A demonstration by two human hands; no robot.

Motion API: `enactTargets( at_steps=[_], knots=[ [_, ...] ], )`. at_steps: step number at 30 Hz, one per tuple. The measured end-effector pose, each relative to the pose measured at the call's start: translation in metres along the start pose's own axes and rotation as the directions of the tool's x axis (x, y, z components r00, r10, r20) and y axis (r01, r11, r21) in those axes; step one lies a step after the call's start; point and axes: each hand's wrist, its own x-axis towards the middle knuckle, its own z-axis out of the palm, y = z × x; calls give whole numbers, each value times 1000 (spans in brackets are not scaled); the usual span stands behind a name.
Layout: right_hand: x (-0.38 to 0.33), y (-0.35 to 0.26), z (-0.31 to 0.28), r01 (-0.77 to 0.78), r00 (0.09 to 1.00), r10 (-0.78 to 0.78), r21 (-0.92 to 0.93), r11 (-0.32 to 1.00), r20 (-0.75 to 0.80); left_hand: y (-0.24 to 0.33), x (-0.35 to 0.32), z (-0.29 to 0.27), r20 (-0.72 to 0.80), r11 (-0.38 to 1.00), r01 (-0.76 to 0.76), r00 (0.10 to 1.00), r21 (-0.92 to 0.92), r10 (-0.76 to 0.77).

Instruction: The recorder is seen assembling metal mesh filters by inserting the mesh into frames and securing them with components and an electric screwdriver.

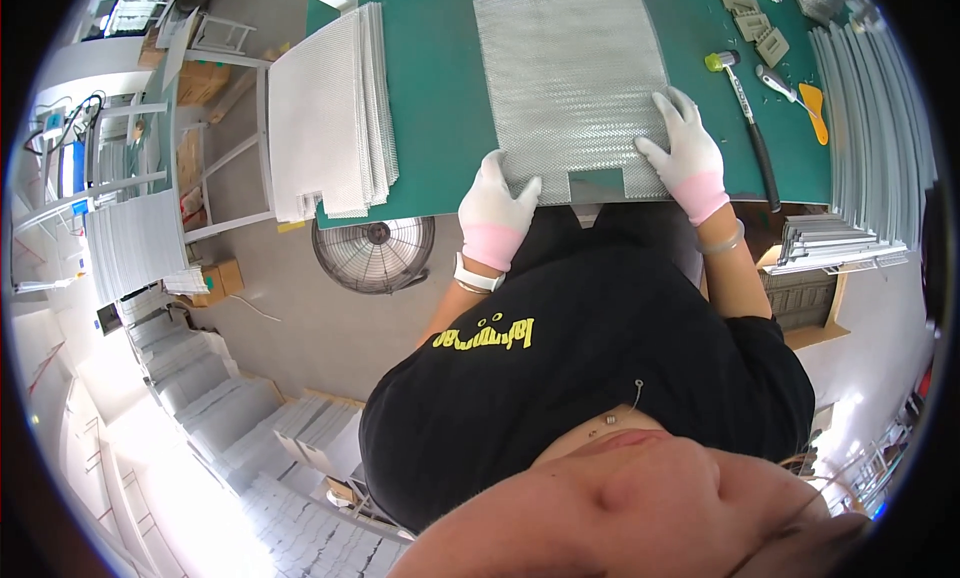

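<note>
A silver metal mesh sheet (570, 78) lies flat on the green tabletop, with a rectangular notch in its near edge. My left hand (497, 210), in a white glove with a pink cuff, touches the sheet's near left corner, thumb and fingers apart. At the right edge, my right hand (688, 150) in a matching glove rests on the mesh with its fingers spread. Whether more sheets lie under this one, I cannot tell.
Left on the table is a stack of mesh sheets (325, 108). To the right lie a mallet (748, 118) with a black grip, a screwdriver-like tool (780, 83), an orange scraper (814, 111) and beige pieces (752, 23). Metal strips (865, 128) line the right side. A fan (375, 256) stands below.
</note>
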Motion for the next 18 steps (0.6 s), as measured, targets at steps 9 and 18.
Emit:
enactTargets(
  at_steps=[9, 18],
  knots=[
    [141, -30, -19, 413, 900, -434, -221, 883, -51, -16, 27, -13, 31, 869, -444, 893, 217, 448],
    [393, -125, 29, 445, 895, -417, -370, 815, 158, -10, 35, -33, -68, 866, -496, 864, 56, 499]
  ],
)
